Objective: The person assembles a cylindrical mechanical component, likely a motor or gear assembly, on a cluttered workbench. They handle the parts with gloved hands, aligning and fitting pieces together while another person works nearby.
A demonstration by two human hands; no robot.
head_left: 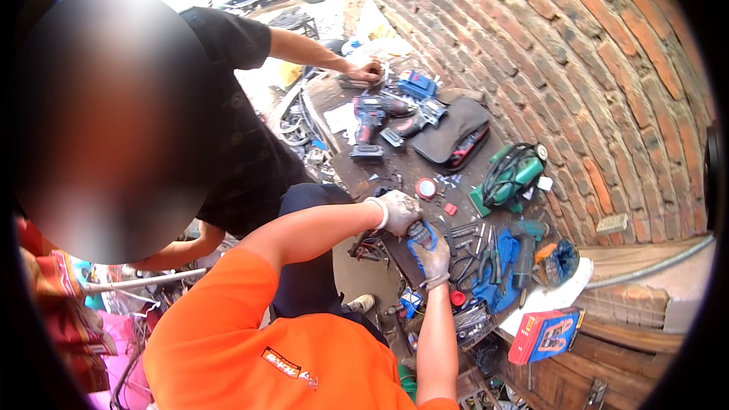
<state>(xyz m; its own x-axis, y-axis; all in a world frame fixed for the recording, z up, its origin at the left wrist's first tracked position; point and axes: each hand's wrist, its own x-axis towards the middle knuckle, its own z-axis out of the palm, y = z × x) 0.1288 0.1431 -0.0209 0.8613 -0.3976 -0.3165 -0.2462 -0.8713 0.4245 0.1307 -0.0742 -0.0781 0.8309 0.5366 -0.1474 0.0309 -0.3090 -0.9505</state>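
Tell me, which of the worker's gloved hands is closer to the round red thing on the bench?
Left. The left hand is right beside the round red thing; the right hand sits lower down, farther away.

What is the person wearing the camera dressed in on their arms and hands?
Both hands wear light grey work gloves, soiled with dark smudges, with pale knit cuffs at the wrists: the left hand and the right hand. The forearms are bare. An orange short-sleeved shirt covers the shoulders and upper arms, with a small printed mark on its front.
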